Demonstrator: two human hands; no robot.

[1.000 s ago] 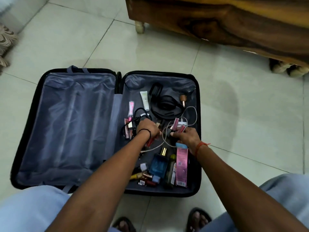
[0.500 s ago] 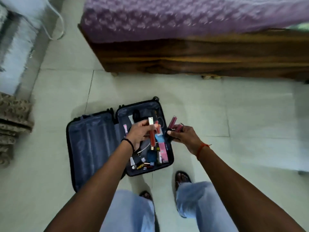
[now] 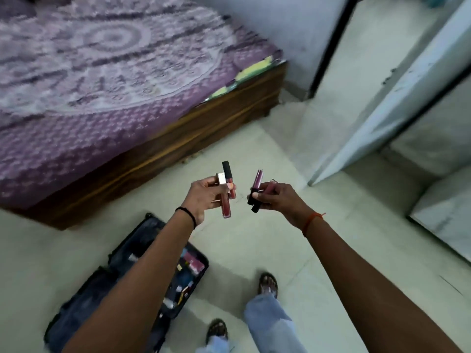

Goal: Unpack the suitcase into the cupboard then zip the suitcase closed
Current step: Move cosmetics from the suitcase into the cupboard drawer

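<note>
Here, the person is standing upright, holding both hands out at chest height in the middle of the frame, probably to carry a handful of small cosmetics toward the cupboard rather than make many trips. The left hand (image 3: 204,197) is gripping two lip-gloss tubes (image 3: 227,192), fingers curled round them, one with its black cap up and one with its reddish barrel hanging down. The right hand (image 3: 276,198) is clamping two more purple tubes (image 3: 257,182), black caps pointing down; whether a third is hiding in the palm I cannot tell. The suitcase (image 3: 76,309) is lying open on the floor at lower left, partly behind the left forearm, with several small items still in it, too blurred to count. One bed (image 3: 102,85) is filling the upper left. The pale panels (image 3: 397,98) at right may be the cupboard doors.
</note>
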